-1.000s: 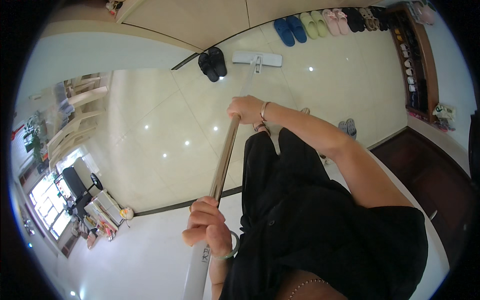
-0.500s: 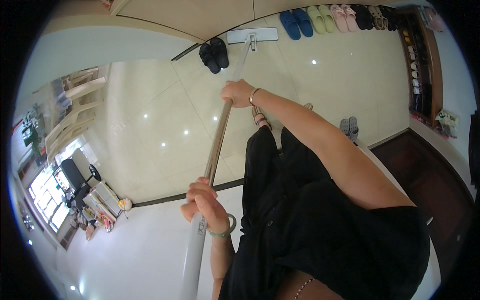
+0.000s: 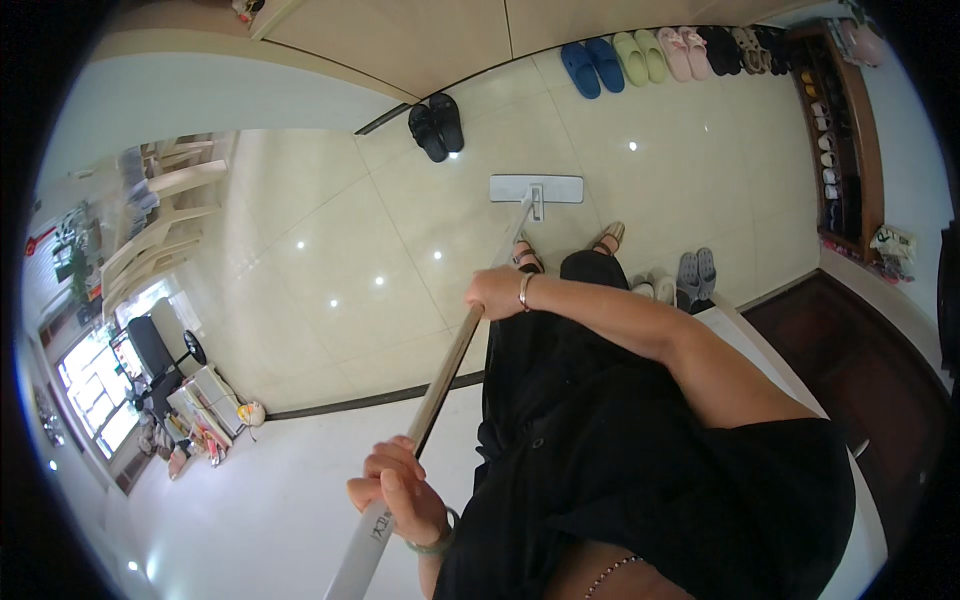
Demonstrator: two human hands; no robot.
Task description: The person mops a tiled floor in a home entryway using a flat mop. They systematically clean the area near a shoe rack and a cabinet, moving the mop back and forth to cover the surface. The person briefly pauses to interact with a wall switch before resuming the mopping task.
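Both my hands are wrapped round the long pole of a flat mop [image 3: 455,362]. My left hand [image 3: 402,492] grips the white upper part of the pole, with a green bangle on its wrist. Farther down, my right hand [image 3: 496,293] is closed round the metal stretch, a thin bracelet on that wrist. The white rectangular mop head [image 3: 510,188] lies flat on the tiles, just beyond my sandalled feet [image 3: 610,238].
Black slides [image 3: 436,127] stand by the wall's end. Blue slippers [image 3: 593,70] and several other pairs line the cabinet. Grey clogs [image 3: 697,275] sit right of my feet. A wooden shoe rack [image 3: 868,150] stands at the right, above a dark doormat or door [image 3: 850,350].
The mop head has come away from the cabinet and black slides toward my feet. Both my hands have moved nearer to my body, still holding the pole.
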